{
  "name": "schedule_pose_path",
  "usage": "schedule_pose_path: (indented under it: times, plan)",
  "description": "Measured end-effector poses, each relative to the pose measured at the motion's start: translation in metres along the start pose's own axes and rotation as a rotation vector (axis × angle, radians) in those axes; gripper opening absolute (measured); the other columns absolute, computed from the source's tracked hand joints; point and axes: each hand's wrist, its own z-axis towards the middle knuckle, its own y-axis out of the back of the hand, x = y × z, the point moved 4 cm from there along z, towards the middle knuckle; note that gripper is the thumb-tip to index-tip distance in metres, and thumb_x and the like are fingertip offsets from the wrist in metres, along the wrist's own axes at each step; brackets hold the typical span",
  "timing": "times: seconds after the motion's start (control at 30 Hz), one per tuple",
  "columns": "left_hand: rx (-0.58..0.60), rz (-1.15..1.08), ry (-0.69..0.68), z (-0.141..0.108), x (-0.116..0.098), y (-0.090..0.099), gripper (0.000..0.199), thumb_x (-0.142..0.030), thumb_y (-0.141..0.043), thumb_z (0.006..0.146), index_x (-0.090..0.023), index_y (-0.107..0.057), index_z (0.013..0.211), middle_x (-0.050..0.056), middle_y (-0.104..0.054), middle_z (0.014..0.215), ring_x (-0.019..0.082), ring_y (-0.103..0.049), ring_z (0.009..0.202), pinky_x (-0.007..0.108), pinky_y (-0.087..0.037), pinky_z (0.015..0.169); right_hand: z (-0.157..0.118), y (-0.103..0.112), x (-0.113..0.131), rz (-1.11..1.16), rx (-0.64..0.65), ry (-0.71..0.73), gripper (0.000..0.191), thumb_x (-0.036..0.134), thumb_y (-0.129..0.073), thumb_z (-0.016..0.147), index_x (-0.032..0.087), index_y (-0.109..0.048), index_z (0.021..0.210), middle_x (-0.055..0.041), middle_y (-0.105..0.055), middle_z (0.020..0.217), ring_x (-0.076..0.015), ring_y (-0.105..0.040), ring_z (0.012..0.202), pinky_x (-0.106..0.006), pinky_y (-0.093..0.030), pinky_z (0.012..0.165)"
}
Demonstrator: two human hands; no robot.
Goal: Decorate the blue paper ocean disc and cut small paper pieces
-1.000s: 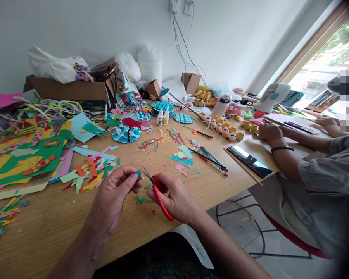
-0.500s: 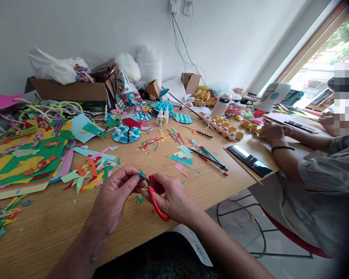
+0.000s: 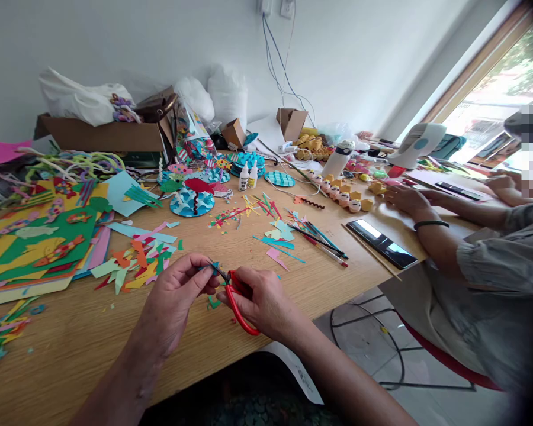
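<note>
Red-handled scissors are gripped in my right hand, fingers closed through the handles. Their short dark blades point left, at a small blue paper piece. That piece is pinched between the thumb and fingers of my left hand. My fingertips hide most of its shape. Under my hands, green paper scraps lie on the wooden table. A heap of coloured paper offcuts sits just beyond my left hand.
At left lie stacked coloured sheets with paper fish. Ahead stand a blue wavy disc with a red paper fish and glue bottles. Pencils, a stick and a phone lie right. Another person's hand rests on the table.
The scissors' blades seem a little further apart around the blue paper piece. The other person's hand has shifted slightly left and lies flatter. My view has tilted slightly.
</note>
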Motion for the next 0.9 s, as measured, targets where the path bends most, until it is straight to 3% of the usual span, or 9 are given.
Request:
schedule_pose_path:
  times: [0.53, 0.9]
  plan:
    - [-0.043, -0.017, -0.012, -0.0018, -0.0013, 0.0037, 0.018, -0.027, -0.073, 0.062, -0.017, -0.062, 0.072, -0.004, -0.062, 0.064, 0.009, -0.060, 0.059, 0.018, -0.050, 0.056, -0.0022, 0.0014, 0.0013, -0.002, 0.024, 0.011, 0.045, 0.053, -0.053, 0.082, 0.018, -0.037, 0.059, 0.0056, -0.036, 0.052, -0.0057, -0.028, 0.047, -0.020, -0.019, 0.048]
    - [0.019, -0.007, -0.011, -0.0040, 0.0063, 0.0075, 0.012, -0.029, -0.069, 0.069, -0.018, -0.063, 0.070, -0.002, -0.063, 0.064, 0.010, -0.058, 0.062, 0.020, -0.050, 0.058, -0.0011, -0.0054, 0.0038, 0.039, 0.024, 0.013, 0.044, 0.051, -0.056, 0.081, 0.018, -0.037, 0.059, 0.0063, -0.035, 0.050, -0.0047, -0.028, 0.046, -0.019, -0.020, 0.047]
